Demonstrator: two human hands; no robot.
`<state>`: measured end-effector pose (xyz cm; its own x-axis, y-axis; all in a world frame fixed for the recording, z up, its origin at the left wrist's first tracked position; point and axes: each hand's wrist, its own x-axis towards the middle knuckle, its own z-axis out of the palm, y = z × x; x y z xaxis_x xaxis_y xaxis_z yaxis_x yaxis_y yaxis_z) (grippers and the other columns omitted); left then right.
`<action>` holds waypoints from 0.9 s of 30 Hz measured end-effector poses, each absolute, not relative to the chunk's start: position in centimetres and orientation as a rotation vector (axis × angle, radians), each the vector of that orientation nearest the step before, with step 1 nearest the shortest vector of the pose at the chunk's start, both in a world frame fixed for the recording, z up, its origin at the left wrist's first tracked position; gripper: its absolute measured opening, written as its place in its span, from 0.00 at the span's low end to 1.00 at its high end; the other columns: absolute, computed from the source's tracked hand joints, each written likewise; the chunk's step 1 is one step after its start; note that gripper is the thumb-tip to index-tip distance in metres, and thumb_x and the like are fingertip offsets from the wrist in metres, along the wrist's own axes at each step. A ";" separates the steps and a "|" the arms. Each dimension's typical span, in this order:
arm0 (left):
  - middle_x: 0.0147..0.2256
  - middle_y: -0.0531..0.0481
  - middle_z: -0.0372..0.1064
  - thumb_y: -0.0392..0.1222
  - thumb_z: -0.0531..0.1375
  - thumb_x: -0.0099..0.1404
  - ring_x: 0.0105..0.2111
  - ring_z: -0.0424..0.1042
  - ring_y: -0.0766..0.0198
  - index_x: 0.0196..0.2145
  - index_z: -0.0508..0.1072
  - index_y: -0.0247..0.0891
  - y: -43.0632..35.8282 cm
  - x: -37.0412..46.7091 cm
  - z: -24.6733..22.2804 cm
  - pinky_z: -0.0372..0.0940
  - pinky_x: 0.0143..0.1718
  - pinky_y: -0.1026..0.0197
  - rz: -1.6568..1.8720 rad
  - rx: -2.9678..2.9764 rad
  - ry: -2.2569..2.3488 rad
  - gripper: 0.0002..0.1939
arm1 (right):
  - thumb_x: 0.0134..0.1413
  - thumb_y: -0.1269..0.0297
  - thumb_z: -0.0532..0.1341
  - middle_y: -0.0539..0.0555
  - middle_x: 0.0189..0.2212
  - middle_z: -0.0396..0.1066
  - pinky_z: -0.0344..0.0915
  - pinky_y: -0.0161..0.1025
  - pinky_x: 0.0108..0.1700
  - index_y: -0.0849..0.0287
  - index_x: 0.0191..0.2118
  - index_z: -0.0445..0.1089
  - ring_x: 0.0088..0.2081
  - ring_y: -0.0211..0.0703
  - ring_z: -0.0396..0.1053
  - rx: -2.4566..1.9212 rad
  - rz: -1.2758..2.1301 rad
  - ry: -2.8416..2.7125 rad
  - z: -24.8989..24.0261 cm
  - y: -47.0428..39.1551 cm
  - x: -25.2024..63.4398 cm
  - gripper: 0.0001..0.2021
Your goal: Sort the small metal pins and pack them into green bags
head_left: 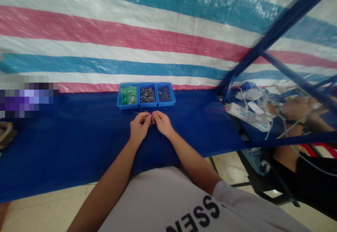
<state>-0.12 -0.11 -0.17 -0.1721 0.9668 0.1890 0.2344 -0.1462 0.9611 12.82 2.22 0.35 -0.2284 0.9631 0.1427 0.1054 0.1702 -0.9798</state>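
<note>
A slender, wire-like piece (pixel 135 112) is apparently pinched in the left hand (pixel 139 124), just before the blue parts bins (pixel 167 103); the fingertips of the right hand (pixel 163 122) are pressed together — on what cannot be told. Light, stiff handling is to be expected — best gripped mid-length.

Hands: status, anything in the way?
Left hand and right hand pinched, close together; contents too small to tell. Thin piece beside left hand. Blue bins close ahead, beyond both hands.
</note>
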 end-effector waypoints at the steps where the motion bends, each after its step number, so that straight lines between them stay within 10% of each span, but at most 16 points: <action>1: 0.23 0.54 0.70 0.50 0.59 0.62 0.21 0.69 0.68 0.38 0.73 0.37 -0.1 -0.1 -0.3 0.64 0.24 0.66 1.371 1.398 1.420 0.14 | 0.63 0.49 0.50 0.47 0.20 0.62 0.59 0.35 0.33 0.56 0.22 0.60 0.25 0.36 0.61 -1.068 1.179 -1.544 0.4 2.2 12.8 0.22; 10: 0.17 0.54 0.66 0.50 0.52 0.67 0.19 0.65 0.69 0.20 0.68 0.38 -0.5 -0.5 0.4 0.59 0.24 0.66 1.298 1.588 1.631 0.21 | 0.64 0.50 0.49 0.47 0.20 0.62 0.58 0.34 0.32 0.57 0.23 0.61 0.24 0.35 0.60 -1.106 1.113 -1.672 1.2 1.5 12.9 0.21; 18: 0.21 0.56 0.69 0.50 0.59 0.62 0.21 0.69 0.68 0.37 0.74 0.38 -0.1 -0.3 -0.3 0.62 0.27 0.65 1.329 1.510 1.494 0.13 | 0.63 0.48 0.49 0.46 0.18 0.59 0.56 0.35 0.29 0.56 0.22 0.59 0.22 0.36 0.58 -1.156 1.110 -1.590 0.8 1.8 12.7 0.22; 27: 0.17 0.54 0.65 0.49 0.53 0.66 0.20 0.65 0.68 0.21 0.67 0.39 -0.4 -0.6 0.3 0.58 0.25 0.64 1.273 1.634 1.616 0.19 | 0.64 0.48 0.49 0.46 0.19 0.60 0.56 0.34 0.29 0.56 0.23 0.60 0.23 0.35 0.59 -1.124 1.111 -1.638 0.4 1.7 12.7 0.22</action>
<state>-0.55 -0.36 0.34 -0.1469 0.9540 0.2613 0.4770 -0.1631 0.8636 12.70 1.72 0.40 -0.2465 0.9573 0.1512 0.2141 0.2059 -0.9549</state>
